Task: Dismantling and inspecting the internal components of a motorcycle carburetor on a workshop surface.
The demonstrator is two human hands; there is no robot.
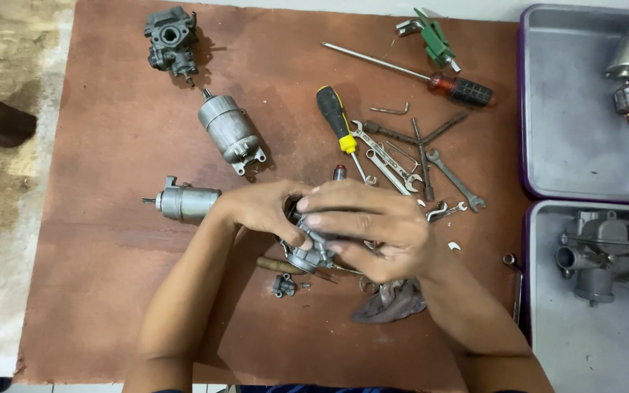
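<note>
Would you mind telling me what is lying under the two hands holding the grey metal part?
Under the left hand and right hand, which grip a grey carburetor, lie a wooden-handled tool, a small metal piece and a grey rag. The tool's tip and the carburetor's top are covered.

The flat wooden board (125, 255) is reddish-brown. The small metal carburettor (309, 251) held in both hands is dull silver-grey. One plastic-handled screwdriver (336, 116) is yellow and black; the long-shafted screwdriver (460, 87) has a red-and-black grip. The plastic clamp-shaped tool (434, 40) is green. The two cylindrical metal motors (228, 131) are plain grey. The crumpled cloth rag (391, 302) is greyish-purple. The rectangular metal trays (569, 145) are grey with purple rims.
</note>
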